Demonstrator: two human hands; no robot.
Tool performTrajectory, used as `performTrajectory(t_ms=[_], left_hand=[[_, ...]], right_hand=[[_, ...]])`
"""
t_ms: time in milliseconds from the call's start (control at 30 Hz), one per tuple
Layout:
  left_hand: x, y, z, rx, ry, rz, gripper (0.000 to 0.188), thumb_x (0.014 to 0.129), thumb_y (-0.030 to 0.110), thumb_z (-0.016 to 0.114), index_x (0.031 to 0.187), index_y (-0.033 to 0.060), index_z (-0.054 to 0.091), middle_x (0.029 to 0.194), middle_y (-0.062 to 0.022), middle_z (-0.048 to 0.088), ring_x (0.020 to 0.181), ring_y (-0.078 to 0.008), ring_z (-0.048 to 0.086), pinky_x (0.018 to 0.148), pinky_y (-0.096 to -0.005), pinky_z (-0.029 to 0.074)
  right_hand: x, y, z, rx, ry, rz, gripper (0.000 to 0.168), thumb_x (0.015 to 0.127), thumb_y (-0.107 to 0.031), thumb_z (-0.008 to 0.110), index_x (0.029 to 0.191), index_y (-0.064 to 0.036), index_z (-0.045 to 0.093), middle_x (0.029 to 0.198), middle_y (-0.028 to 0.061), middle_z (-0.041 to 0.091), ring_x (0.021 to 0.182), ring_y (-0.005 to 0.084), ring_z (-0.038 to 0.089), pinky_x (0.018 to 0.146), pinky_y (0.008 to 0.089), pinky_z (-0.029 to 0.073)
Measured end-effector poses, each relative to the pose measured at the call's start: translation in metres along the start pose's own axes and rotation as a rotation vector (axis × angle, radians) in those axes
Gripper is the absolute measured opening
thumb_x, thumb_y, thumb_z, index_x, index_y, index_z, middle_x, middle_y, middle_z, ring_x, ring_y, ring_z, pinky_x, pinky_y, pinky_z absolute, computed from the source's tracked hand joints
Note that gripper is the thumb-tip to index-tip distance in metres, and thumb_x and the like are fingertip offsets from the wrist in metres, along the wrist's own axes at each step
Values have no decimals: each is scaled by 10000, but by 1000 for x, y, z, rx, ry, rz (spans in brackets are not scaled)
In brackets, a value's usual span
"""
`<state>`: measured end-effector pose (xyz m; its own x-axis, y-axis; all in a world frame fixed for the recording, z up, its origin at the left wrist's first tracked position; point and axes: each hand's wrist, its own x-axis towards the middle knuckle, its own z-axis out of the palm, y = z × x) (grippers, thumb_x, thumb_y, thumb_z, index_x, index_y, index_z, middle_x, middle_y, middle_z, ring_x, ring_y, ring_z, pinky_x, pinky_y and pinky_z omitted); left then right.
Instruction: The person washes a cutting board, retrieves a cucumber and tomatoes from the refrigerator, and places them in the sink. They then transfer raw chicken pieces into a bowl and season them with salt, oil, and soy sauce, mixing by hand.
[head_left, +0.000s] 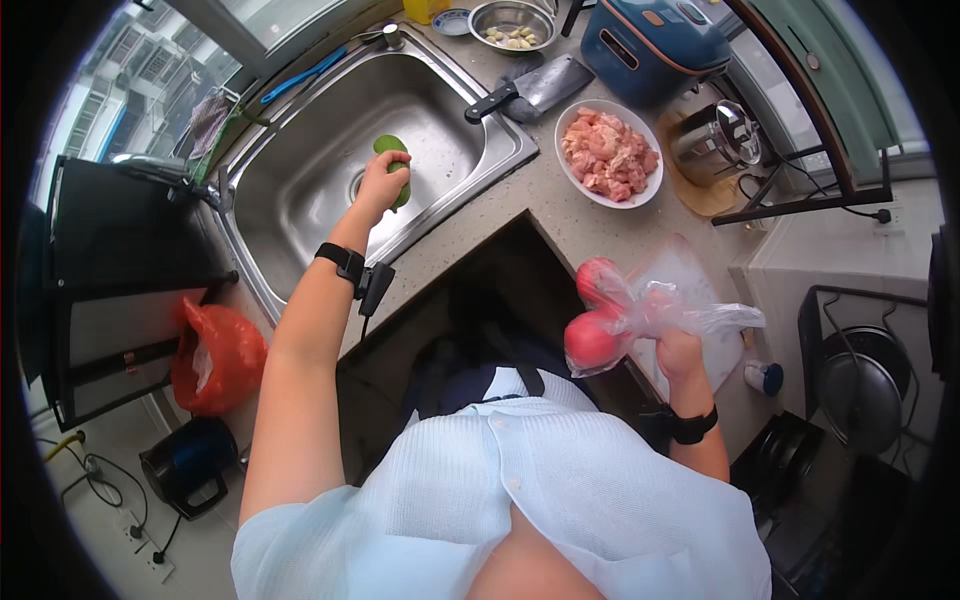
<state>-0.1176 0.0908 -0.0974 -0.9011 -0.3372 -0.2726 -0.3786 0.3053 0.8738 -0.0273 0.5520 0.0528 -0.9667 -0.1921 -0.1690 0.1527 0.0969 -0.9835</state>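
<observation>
My left hand is closed over a green vegetable, inside the stainless steel sink near its drain. The fingers cover the vegetable's middle, so its exact kind cannot be told. My right hand grips the gathered part of a clear plastic bag in front of the counter. Round red tomatoes hang in the bag, towards the left. Under the bag and hand lies a pale cutting board. A white bowl of raw meat chunks stands on the counter beyond the bag.
A cleaver lies on a grey cloth right of the sink, its handle over the rim. Behind are a steel bowl of garlic cloves and a blue rice cooker. A red plastic bag sits left; a gas stove is right.
</observation>
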Motion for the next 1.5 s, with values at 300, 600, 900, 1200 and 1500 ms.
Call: performTrajectory(t_ms=[300,600,900,1200,1500], left_hand=[[112,-66,49,444,-118,31,375,716,165,614,1089,131,579,1406,-285,98,1277,-418,253,1021,-383,299],[120,-91,46,461,-432,23,494,744,170,631,1203,39,506,1280,-252,390,1172,-326,420,936,-359,389],[42,28,-20,-41,-315,-163,318,829,105,554,1133,16,520,1047,-62,544,873,-114,552,679,-229,463],[-84,92,35,-131,-601,54,211,863,77,534,1063,11,533,996,-41,562,876,-124,562,738,-247,456],[-269,160,245,-36,-1165,271,153,860,64,542,1007,23,553,932,-22,573,810,-102,544,737,-223,441]], right_hand=[[49,-5,10,331,339,195,209,878,-70,496,1070,0,545,1008,66,571,919,176,542,862,318,415],[63,-22,-64,555,772,-21,157,897,-148,498,1021,-61,538,948,31,577,881,160,554,768,310,443],[140,32,-188,23,866,6,236,848,-234,583,952,-22,585,873,17,585,758,115,539,618,255,427],[41,42,-133,-213,1005,2,379,802,-111,634,1154,-23,526,1032,68,591,956,143,555,850,290,428],[-378,83,-174,-77,665,466,259,836,-90,555,1084,-12,550,939,71,601,847,127,577,790,257,452]])
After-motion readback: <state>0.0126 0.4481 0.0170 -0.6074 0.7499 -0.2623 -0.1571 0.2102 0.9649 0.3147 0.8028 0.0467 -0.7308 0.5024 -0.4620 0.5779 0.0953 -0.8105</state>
